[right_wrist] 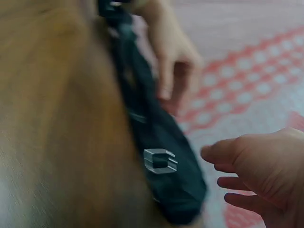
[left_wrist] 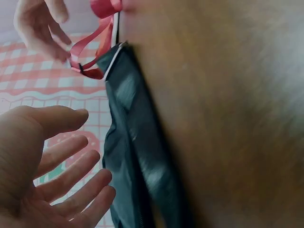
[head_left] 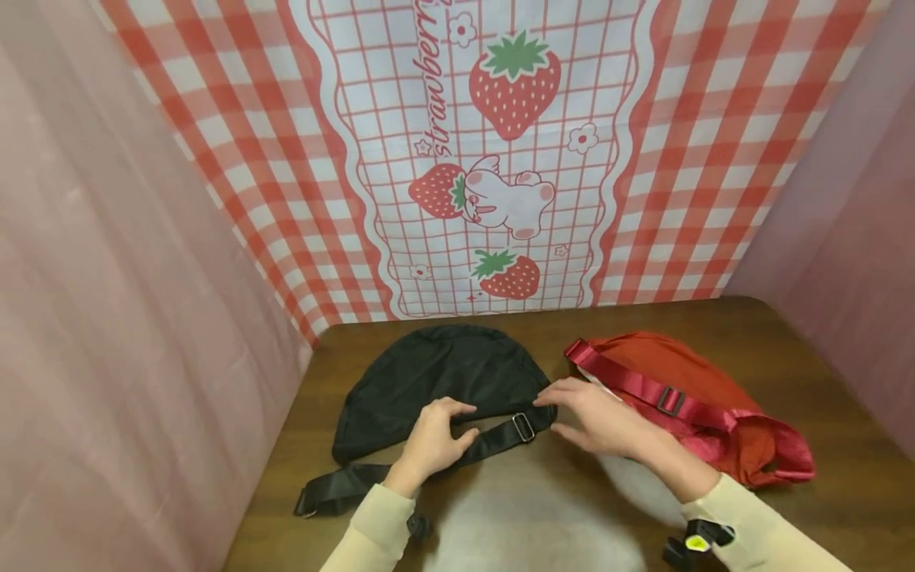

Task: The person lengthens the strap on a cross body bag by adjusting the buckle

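A black half-moon fabric bag (head_left: 436,369) lies flat on the table, its rounded edge facing the back. Along its straight front edge runs a black strap (head_left: 493,445) with a metal slider buckle (head_left: 523,427) near the right end. My left hand (head_left: 434,438) hovers over the strap's middle, thumb and fingers apart; in the left wrist view its fingers (left_wrist: 71,178) hold nothing. Beside the bag's right corner is my right hand (head_left: 596,417), thumb and fingers spread. The right wrist view shows that hand (right_wrist: 263,168) empty, a little away from the blurred bag.
To the right lies a red bag (head_left: 665,361) with a shiny pinkish-red strap (head_left: 636,385) and a dark slider. The brown wooden table (head_left: 286,445) meets a red checked strawberry cloth (head_left: 486,230) at the back. Pink curtains (head_left: 143,318) hang at both sides.
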